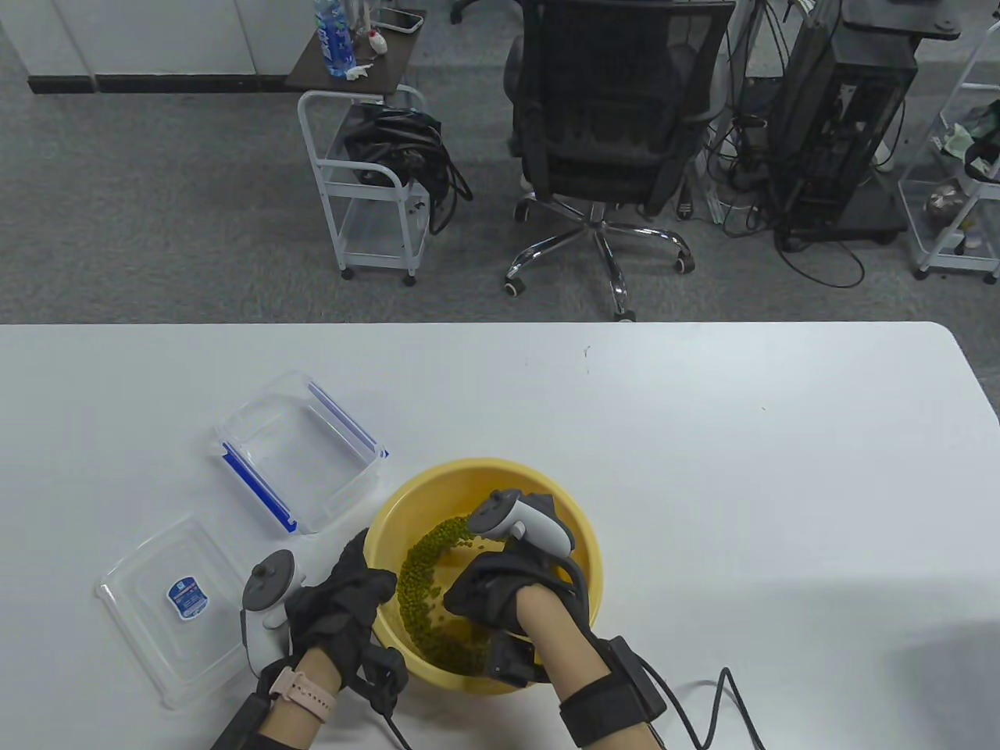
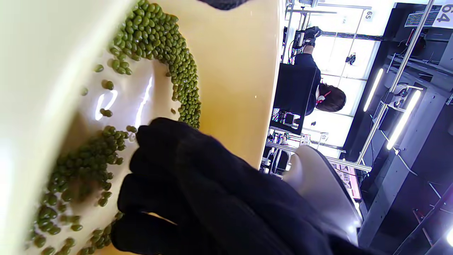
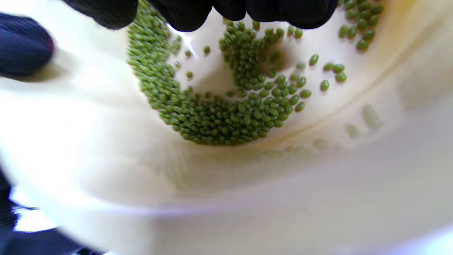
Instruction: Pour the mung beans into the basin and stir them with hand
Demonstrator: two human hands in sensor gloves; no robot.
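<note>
Black-gloved hands met at the round yellow plastic basin (image 1: 574, 519) near the table's (image 1: 703, 437) front edge. Small, glossy green mung beans (image 1: 426, 582) lay in a crescent along the basin's smooth floor, a few scattered loose. Inside, the right hand (image 1: 488, 590) reached fingers (image 3: 184, 12) down among the beans, slightly bent, clasping nothing. The left hand (image 1: 344, 601) gripped the basin's near-left rim, fingers hooked over it. Left of the basin sat a clear rectangular box (image 1: 301, 453) with blue latches, empty, its flat transparent lid (image 1: 172, 605) lying beside it.

mung beans (image 3: 226, 109) – basin (image 3: 247, 184) floor
</note>
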